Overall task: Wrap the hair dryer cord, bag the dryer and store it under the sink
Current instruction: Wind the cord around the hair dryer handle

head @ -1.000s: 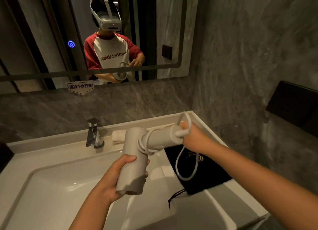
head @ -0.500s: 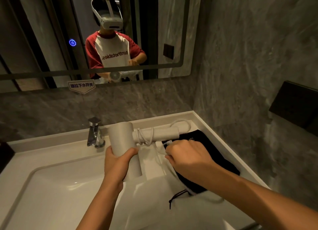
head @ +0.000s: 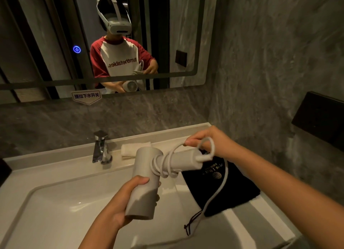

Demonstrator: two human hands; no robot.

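My left hand (head: pixel 122 202) grips the barrel of a white hair dryer (head: pixel 147 176) held above the sink basin, its handle pointing right. The white cord (head: pixel 214 198) is coiled several times around the base of the handle. My right hand (head: pixel 210 142) pinches a loop of the cord just above the handle's end. The loose cord hangs down across a black drawstring bag (head: pixel 229 191) lying flat on the counter to the right.
A white sink (head: pixel 55 207) with a chrome faucet (head: pixel 100 148) fills the lower left. A folded white towel (head: pixel 130 150) lies behind the dryer. The mirror above reflects a person. A dark box (head: pixel 320 118) is mounted on the right wall.
My right hand has risen from below the handle to above its end, carrying the cord round. The dryer has tilted so the barrel stands more upright.
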